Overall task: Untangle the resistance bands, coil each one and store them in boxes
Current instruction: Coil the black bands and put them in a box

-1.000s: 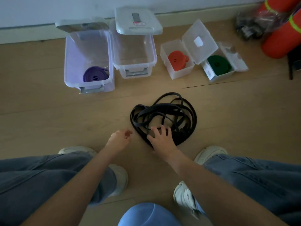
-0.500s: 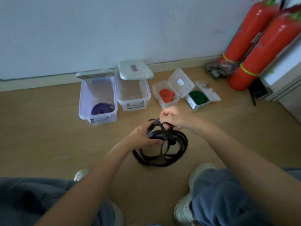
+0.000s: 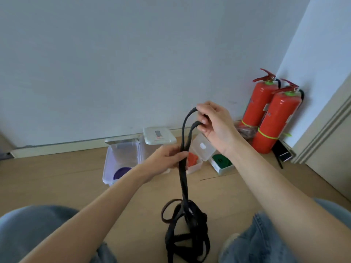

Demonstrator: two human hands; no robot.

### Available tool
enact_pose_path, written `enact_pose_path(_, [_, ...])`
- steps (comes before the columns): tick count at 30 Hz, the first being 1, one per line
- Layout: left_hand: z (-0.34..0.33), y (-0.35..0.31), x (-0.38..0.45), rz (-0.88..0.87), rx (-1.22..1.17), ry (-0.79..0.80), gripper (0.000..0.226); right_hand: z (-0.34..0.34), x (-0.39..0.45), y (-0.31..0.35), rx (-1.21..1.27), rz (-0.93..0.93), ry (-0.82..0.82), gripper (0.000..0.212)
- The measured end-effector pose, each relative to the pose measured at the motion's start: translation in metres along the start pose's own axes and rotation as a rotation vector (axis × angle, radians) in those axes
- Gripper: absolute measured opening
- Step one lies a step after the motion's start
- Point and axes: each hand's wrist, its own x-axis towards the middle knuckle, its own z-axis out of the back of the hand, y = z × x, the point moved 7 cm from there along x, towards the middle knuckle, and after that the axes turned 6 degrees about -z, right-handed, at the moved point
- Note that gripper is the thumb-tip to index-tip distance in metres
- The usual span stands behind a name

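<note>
Wooden floor [image 3: 57,179], white wall behind. Black resistance band [image 3: 183,168], previously bunched low, now hangs vertically: right hand [image 3: 214,124] pinches its top loops, left hand [image 3: 167,160] grips strands below; tangle rests on floor.

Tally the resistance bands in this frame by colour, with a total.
Black band: 1, as far as the tangle shows
Purple band: 1
Orange band: 1
Green band: 1
Total: 4
</note>
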Motion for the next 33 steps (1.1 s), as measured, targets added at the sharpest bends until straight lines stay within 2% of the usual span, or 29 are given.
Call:
enact_pose_path(2, [0.034,-0.020,0.002,-0.133,-0.142,-0.284,0.019,0.015,0.003,0.006,-0.053,0.017,-0.089,0.033])
enact_pose_path(3, [0.048,-0.031,0.002,-0.208,-0.170,-0.367,0.018,0.020,0.005,0.005,-0.139,0.000,-0.110,0.030])
enact_pose_path(4, [0.053,-0.038,0.005,-0.247,-0.111,-0.371,0.018,0.022,0.007,-0.001,-0.265,-0.040,-0.111,0.028])
enact_pose_path(5, [0.047,-0.041,0.009,-0.211,0.055,-0.283,0.018,0.024,0.009,-0.011,-0.436,-0.103,-0.112,0.025])
enact_pose_path(7, [0.023,-0.014,0.008,-0.012,0.420,0.023,0.020,0.029,0.009,-0.037,-0.864,-0.278,-0.118,0.009])
enact_pose_path(8, [0.019,-0.001,0.003,0.065,0.475,0.097,0.021,0.033,0.006,-0.048,-1.077,-0.351,-0.101,0.016])
enact_pose_path(9, [0.021,0.004,-0.002,0.094,0.462,0.116,0.021,0.035,0.005,-0.056,-1.243,-0.381,-0.041,0.035])
enact_pose_path(11, [0.025,0.004,-0.004,0.043,0.504,0.163,0.019,0.025,0.003,-0.069,-1.336,-0.377,0.191,0.065])
enact_pose_path(12, [0.025,0.002,-0.003,0.015,0.554,0.216,0.013,0.013,0.000,-0.078,-1.322,-0.407,0.332,0.070])
enact_pose_path(14, [0.024,-0.003,0.001,-0.036,0.581,0.308,0.004,-0.007,-0.001,-0.094,-1.383,-0.426,0.539,0.060])
enact_pose_path(16, [0.033,0.000,0.010,-0.073,0.625,0.268,0.009,-0.019,0.007,-0.099,-1.461,-0.353,0.575,0.037])
enact_pose_path(17, [0.044,0.004,0.012,-0.068,0.613,0.190,0.009,-0.021,0.011,-0.100,-1.418,-0.338,0.556,0.029])
enact_pose_path(19, [0.063,0.027,0.012,-0.006,0.538,0.094,0.010,-0.023,0.016,-0.097,-1.158,-0.346,0.470,0.014])
enact_pose_path(20, [0.066,0.046,0.009,0.057,0.519,0.123,0.010,-0.023,0.018,-0.092,-0.981,-0.339,0.419,0.012])
enact_pose_path(22, [0.057,0.091,-0.005,0.233,0.551,0.323,0.012,-0.020,0.026,-0.078,-0.601,-0.276,0.326,0.023])
enact_pose_path(23, [0.052,0.111,-0.012,0.297,0.574,0.393,0.015,-0.016,0.031,-0.068,-0.421,-0.230,0.274,0.021])
enact_pose_path(25, [0.057,0.123,-0.015,0.326,0.590,0.366,0.021,0.003,0.044,-0.053,-0.296,-0.133,0.121,0.015])
enact_pose_path(26, [0.066,0.116,-0.010,0.303,0.586,0.288,0.022,0.014,0.049,-0.050,-0.390,-0.120,0.039,0.015])
enact_pose_path(28, [0.085,0.086,-0.001,0.236,0.456,0.092,0.025,0.034,0.054,-0.055,-0.850,-0.211,-0.057,0.013])
enact_pose_path(30, [0.101,0.046,0.004,0.149,0.148,-0.108,0.025,0.048,0.047,-0.075,-1.418,-0.476,0.059,0.018])
enact_pose_path(32, [0.100,0.012,0.006,0.071,0.023,-0.120,0.020,0.051,0.034,-0.091,-1.762,-0.656,0.239,0.050])
enact_pose_path(33, [0.091,0.002,0.006,0.062,0.053,-0.059,0.017,0.046,0.031,-0.092,-1.772,-0.637,0.279,0.072])
